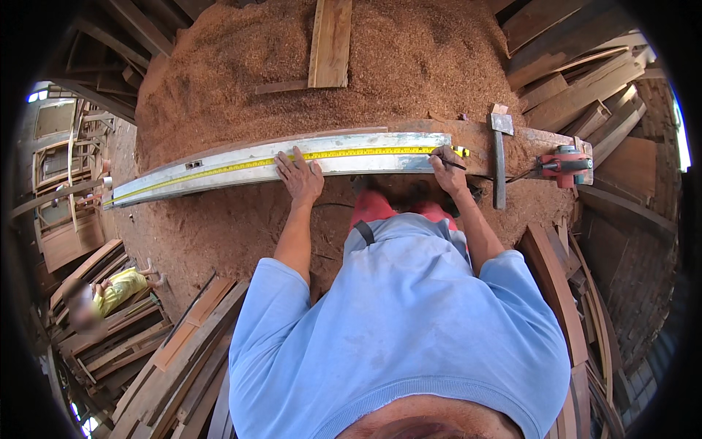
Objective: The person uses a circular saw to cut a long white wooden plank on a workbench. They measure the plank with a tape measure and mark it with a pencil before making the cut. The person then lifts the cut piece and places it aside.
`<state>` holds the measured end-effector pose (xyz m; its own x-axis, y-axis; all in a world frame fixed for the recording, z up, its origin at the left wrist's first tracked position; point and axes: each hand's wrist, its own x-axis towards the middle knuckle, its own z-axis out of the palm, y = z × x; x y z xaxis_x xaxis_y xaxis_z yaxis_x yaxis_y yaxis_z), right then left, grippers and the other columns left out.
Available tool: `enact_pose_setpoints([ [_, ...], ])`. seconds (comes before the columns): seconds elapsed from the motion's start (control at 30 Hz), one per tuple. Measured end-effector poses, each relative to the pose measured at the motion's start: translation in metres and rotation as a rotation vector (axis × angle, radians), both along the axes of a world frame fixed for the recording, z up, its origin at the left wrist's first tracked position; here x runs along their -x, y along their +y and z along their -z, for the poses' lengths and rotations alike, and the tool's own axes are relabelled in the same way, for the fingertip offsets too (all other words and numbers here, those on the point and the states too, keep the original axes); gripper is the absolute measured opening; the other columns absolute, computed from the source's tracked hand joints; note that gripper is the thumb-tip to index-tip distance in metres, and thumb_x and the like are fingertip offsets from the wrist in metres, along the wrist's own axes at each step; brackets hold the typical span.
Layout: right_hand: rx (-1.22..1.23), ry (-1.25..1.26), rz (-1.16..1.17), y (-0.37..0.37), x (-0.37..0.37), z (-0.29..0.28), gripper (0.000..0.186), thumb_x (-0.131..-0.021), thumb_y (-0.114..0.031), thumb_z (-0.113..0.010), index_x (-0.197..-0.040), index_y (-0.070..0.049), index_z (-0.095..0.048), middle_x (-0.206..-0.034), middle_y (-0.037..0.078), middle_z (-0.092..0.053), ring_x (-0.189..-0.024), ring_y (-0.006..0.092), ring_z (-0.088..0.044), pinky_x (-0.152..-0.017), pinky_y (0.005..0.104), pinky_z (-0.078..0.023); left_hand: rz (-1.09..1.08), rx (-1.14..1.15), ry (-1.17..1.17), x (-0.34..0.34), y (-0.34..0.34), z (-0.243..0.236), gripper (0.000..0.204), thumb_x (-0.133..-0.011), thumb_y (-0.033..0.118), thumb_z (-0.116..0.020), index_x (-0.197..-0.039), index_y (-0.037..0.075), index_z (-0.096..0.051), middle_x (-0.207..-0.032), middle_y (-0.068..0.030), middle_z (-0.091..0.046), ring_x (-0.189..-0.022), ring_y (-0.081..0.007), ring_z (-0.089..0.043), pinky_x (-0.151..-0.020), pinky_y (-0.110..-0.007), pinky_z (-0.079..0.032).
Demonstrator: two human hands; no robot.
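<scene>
A long pale board [256, 159] with a worn whitish face lies across in front of me. Along its length runs the stretched yellow blade of a tape measure [351, 153], whose case sits at the board's right end. My left hand [298, 175] rests on the board's middle with fingers spread, touching the tape's edge. At the right end, my right hand [447, 170] is closed around a dark pen [455, 165], beside the tape case. A hammer [499, 157] lies to the right of that hand, on the wooden beam [479, 139] under the board.
A red power tool [564, 166] with a cord sits at the beam's right end. Beyond lies a heap of sawdust [424, 66] with a plank [330, 44] on it. Stacked timber [190, 344] flanks both sides. Another person [117, 291] in yellow is at the lower left.
</scene>
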<state>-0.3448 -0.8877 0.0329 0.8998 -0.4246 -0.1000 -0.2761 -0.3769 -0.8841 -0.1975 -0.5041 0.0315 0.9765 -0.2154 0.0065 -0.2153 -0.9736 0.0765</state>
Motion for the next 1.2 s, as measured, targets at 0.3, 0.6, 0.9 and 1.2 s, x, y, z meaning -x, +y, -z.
enact_pose_setpoints([
  [0.3,0.043,-0.008,-0.007,0.0008,-0.0006,0.0009,0.014,-0.090,-0.018,-0.064,-0.094,-0.004,-0.064,-0.080,0.015,-0.068,-0.074,0.0293,-0.067,-0.071,0.0402,-0.054,-0.008,-0.010,0.012,0.0008,-0.0009,-0.0035,0.075,-0.102,0.041,-0.044,-0.159,-0.001,-0.020,-0.159,-0.0414,-0.012,-0.150,-0.0580,-0.004,-0.122,-0.065,-0.006],
  [0.6,0.077,-0.080,0.016,0.0047,-0.0013,0.0001,0.009,-0.091,-0.012,-0.065,-0.092,-0.004,-0.061,-0.072,0.011,-0.064,-0.064,0.0203,-0.062,-0.063,0.0353,-0.052,-0.007,-0.007,0.004,0.0015,-0.0029,-0.0049,0.075,-0.101,0.039,-0.046,-0.159,0.000,-0.019,-0.159,-0.0414,-0.012,-0.150,-0.0583,-0.005,-0.122,-0.065,-0.006],
  [0.9,0.077,-0.048,-0.002,0.0031,-0.0042,0.0019,0.010,-0.092,-0.014,-0.064,-0.091,-0.005,-0.061,-0.072,0.013,-0.062,-0.064,0.0243,-0.061,-0.063,0.0372,-0.051,0.014,-0.002,-0.037,0.0010,0.0003,0.0004,0.076,-0.100,0.039,-0.050,-0.158,0.000,-0.020,-0.157,-0.0431,-0.013,-0.147,-0.0617,-0.008,-0.119,-0.068,-0.010],
  [1.2,0.083,0.001,-0.020,0.0007,-0.0062,-0.0003,0.012,-0.091,-0.016,-0.061,-0.092,-0.005,-0.061,-0.077,0.017,-0.066,-0.071,0.0314,-0.067,-0.067,0.0416,-0.052,-0.025,-0.050,0.026,0.0003,-0.0016,-0.0017,0.074,-0.102,0.041,-0.043,-0.160,0.001,-0.018,-0.160,-0.0410,-0.010,-0.150,-0.0577,-0.003,-0.122,-0.064,-0.005],
])
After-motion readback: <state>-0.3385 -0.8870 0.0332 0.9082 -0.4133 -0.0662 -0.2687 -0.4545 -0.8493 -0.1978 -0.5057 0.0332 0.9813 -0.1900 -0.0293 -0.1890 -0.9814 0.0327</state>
